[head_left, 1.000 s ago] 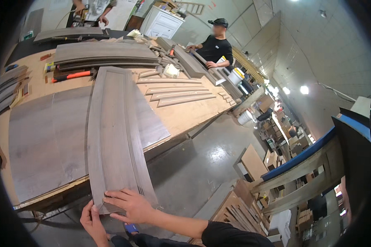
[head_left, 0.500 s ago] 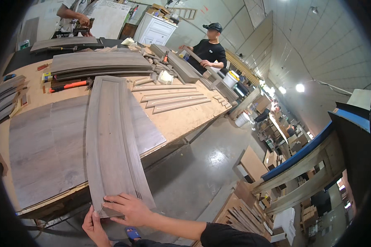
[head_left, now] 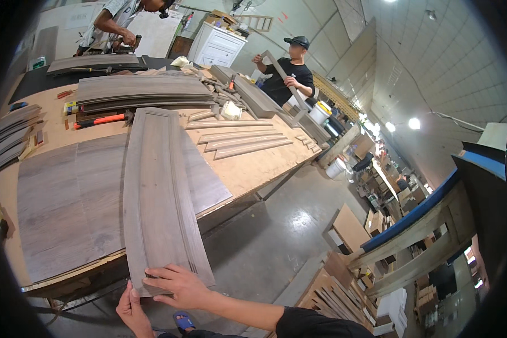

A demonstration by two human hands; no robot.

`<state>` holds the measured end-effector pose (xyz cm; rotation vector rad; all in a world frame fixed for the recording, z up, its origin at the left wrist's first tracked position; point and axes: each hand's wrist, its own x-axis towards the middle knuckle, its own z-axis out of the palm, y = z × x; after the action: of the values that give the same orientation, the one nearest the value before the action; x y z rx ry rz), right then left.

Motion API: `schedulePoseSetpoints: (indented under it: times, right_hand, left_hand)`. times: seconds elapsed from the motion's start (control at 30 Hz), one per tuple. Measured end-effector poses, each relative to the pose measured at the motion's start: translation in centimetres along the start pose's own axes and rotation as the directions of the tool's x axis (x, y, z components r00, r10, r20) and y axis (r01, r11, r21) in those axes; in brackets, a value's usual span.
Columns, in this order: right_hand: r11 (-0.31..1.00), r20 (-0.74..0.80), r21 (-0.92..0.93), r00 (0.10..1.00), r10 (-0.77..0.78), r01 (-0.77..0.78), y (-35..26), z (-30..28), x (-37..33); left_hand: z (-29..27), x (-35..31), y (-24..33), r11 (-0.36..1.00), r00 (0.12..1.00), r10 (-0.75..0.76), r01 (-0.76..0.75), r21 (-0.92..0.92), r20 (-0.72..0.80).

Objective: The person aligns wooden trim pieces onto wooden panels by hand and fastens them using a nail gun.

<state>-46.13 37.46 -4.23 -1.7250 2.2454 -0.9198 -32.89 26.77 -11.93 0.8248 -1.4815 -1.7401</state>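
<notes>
A long grey-brown wooden cabinet door [head_left: 158, 186] with a raised frame lies lengthwise in front of me, its near end reaching past the table's edge. At its near left corner my left hand [head_left: 133, 312] is closed, thumb and forefinger pinching the edge. My right hand [head_left: 180, 288] grips the near end from the right, fingers bent over the face and thumb by the end edge. Something small and dark shows by its fingertips, too small to name. Beneath the door are flat grey wood-grain panels [head_left: 67, 197] on the worktable [head_left: 248, 194].
Stacked grey panels [head_left: 141, 87], an orange-handled tool [head_left: 100, 120] and loose wooden strips [head_left: 253, 147] lie farther back on the table. Across it, one co-worker [head_left: 290, 73] holds a frame piece; another [head_left: 118, 28] handles a tool. A blue-edged wooden rack [head_left: 417, 225] stands at right.
The view has shifted slightly, while both my hands keep their places at the door's near end. The co-worker in black has raised the frame piece; the other has leaned farther into view.
</notes>
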Motion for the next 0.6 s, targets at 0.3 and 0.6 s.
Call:
schedulePoseSetpoints:
  times: [0.3, 0.6]
  right_hand:
    - [0.999, -0.036, -0.036, 0.999, -0.040, 0.038, 0.38, 0.07, 0.40]
    - [0.999, -0.031, -0.043, 0.999, -0.025, 0.024, 0.44, 0.15, 0.45]
  left_hand:
    - [0.73, -0.15, 0.74, 0.998, 0.995, -0.053, 0.050, -0.035, -0.079]
    - [0.42, -0.01, 0.33, 0.999, 0.996, -0.038, 0.038, 0.006, -0.082]
